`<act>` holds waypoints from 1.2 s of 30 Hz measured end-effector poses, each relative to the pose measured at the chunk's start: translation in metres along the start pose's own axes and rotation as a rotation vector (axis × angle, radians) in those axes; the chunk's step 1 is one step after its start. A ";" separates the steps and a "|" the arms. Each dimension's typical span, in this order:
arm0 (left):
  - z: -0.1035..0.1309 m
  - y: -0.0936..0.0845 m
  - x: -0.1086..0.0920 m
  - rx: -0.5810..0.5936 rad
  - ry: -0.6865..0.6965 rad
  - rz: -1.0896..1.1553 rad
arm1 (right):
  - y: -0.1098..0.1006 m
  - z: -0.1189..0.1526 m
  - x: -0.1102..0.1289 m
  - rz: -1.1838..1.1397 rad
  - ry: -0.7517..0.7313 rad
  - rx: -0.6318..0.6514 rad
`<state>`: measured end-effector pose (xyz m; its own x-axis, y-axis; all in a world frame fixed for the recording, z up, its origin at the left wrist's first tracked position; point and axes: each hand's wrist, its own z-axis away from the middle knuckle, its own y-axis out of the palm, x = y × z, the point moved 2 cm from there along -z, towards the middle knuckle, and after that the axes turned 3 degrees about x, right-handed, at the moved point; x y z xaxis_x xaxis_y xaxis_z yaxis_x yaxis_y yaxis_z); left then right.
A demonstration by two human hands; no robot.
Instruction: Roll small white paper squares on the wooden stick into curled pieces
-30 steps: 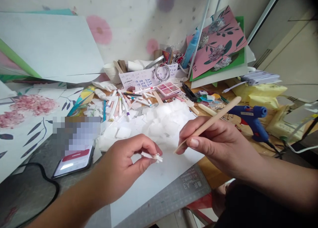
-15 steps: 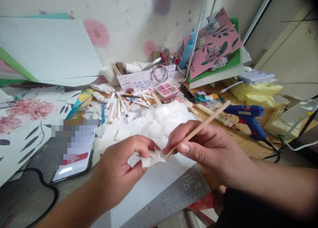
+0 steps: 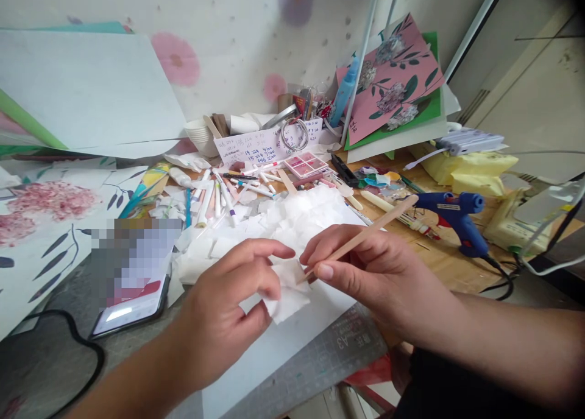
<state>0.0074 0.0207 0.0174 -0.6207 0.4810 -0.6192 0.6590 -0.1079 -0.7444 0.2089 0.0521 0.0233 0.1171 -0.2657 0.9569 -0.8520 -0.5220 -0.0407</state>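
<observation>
Piece of white tissue [image 3: 289, 296], at the centre, lies between your 2 hands above a white sheet [image 3: 256, 358], with the lower tip of a slender wooden stick [image 3: 365, 233] meeting its upper right part. Your right hand [image 3: 370, 273] is closed around the stick, thumb on the near side and curled fingers on the far side, the shaft slanting up and to the right; whether these fingers also grip the tissue you cannot tell. Your left hand [image 3: 237, 291] is partly open: the index finger reaches out above the tissue, and the thumb and the next finger stand parted at its left edge, with no firm pinch visible. Just beyond your hands sits a heap of white tissue pieces [image 3: 306, 212]. The sheet overlaps a grey cutting mat [image 3: 329, 355], on which a phone [image 3: 137, 297] lies to your left. Farther out, you see scattered markers [image 3: 217, 203] and a palette with 4 pans [image 3: 305, 164]. To your right, a blue glue gun [image 3: 457, 209] lies on the wooden tabletop [image 3: 439, 267]; behind it leans a pink floral card [image 3: 397, 78].
</observation>
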 end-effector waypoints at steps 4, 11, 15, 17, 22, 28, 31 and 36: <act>-0.007 -0.002 0.004 0.225 -0.138 0.011 | -0.009 -0.003 0.002 0.096 -0.017 -0.011; -0.012 -0.014 0.009 0.373 -0.255 -0.025 | -0.012 0.002 0.004 0.096 -0.089 0.084; -0.004 -0.011 0.009 0.145 -0.401 0.155 | -0.008 0.004 0.009 0.285 -0.190 0.128; 0.000 -0.002 0.005 0.104 -0.487 0.310 | -0.005 0.005 0.012 0.388 -0.254 0.161; 0.000 0.015 -0.006 0.061 -0.479 0.637 | 0.001 0.006 0.013 0.435 -0.330 0.206; 0.002 0.010 -0.008 -0.045 -0.338 0.501 | 0.003 0.005 0.016 0.418 -0.327 0.225; 0.004 0.005 -0.008 -0.053 -0.319 0.456 | 0.001 0.004 0.019 0.390 -0.301 0.217; 0.003 0.003 -0.009 -0.062 -0.309 0.451 | -0.002 0.005 0.019 0.284 -0.215 0.119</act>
<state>0.0140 0.0135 0.0204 -0.3601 0.1204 -0.9251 0.9067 -0.1880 -0.3775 0.2157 0.0442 0.0400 0.0000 -0.5714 0.8207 -0.8021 -0.4901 -0.3412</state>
